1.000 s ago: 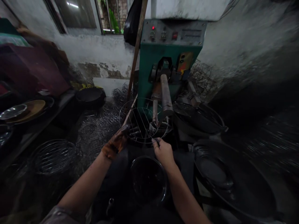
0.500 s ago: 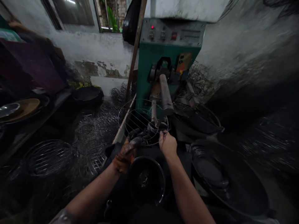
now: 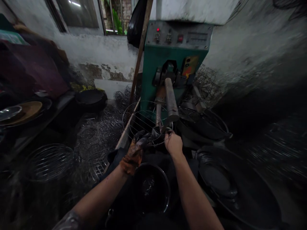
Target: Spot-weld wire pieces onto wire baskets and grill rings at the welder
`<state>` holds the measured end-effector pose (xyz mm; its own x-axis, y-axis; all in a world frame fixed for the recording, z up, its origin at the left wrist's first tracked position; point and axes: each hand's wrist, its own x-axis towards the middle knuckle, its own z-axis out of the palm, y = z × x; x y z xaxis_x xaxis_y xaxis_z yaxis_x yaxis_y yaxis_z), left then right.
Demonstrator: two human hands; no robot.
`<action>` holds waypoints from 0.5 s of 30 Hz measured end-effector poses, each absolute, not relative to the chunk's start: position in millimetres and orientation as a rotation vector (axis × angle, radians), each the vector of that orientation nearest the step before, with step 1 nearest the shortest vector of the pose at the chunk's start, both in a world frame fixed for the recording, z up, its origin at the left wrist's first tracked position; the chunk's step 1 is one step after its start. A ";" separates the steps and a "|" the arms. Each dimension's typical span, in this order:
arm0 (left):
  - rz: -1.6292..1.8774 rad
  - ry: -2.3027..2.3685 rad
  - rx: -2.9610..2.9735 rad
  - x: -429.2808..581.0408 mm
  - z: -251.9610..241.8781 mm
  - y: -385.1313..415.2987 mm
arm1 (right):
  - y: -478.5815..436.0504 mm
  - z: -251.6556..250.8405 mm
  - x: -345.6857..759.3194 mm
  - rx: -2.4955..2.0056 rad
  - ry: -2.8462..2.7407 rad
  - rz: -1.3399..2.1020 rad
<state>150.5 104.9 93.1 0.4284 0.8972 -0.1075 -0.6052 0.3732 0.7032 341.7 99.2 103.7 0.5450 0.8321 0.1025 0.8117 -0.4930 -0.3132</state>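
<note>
Round wire grid (image 3: 144,123) held at near rim under green machine (image 3: 172,60); gloved left hand (image 3: 134,150) and bare right hand (image 3: 173,143) both clenched on rim.

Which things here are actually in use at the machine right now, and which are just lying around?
In use:
left hand, gloved, on the round wire rack
right hand, gripping the rack's near rim
green machine and its metal arm over the rack

Lying about:
black bucket
wire basket
dark basin
large black pans
</note>
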 end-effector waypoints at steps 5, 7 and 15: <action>1.060 0.538 0.627 158.4 92.2 105.4 | 100.8 105.1 340.9 -2.478 -1.366 0.101; 1.060 0.530 0.622 159.8 89.7 105.7 | 100.8 104.5 343.2 -2.463 -1.359 0.087; 1.021 0.588 0.672 110.3 76.9 97.2 | 57.3 90.0 344.8 -2.066 -1.521 0.416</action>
<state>110.3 97.2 76.9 0.4060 0.9046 -0.1302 -0.5665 0.3609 0.7408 344.8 57.3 90.0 0.3169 0.9462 0.0657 0.7809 -0.2209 -0.5843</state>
